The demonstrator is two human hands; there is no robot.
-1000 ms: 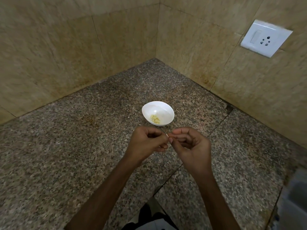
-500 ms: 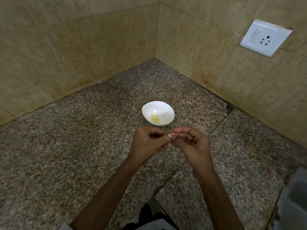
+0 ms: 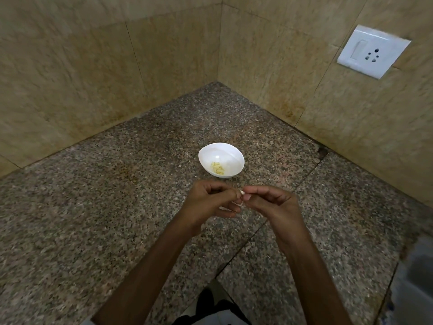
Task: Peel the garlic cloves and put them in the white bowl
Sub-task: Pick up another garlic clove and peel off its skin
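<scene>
Hands meet low over the granite counter [image 3: 93,219]: left hand [image 3: 210,201] and right hand [image 3: 275,204] both pinch one small garlic clove [image 3: 242,193], seemingly mid-peel. Just beyond, the white bowl [image 3: 234,156] holds a few peeled cloves [image 3: 218,167], so the job looks partly done.

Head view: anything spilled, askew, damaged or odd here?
Nothing stands out. The bowl sits upright on the counter with peeled cloves inside, none spilled around it. The left hand and right hand pinch one clove near the bowl. Only brownish stains mark the wall.
</scene>
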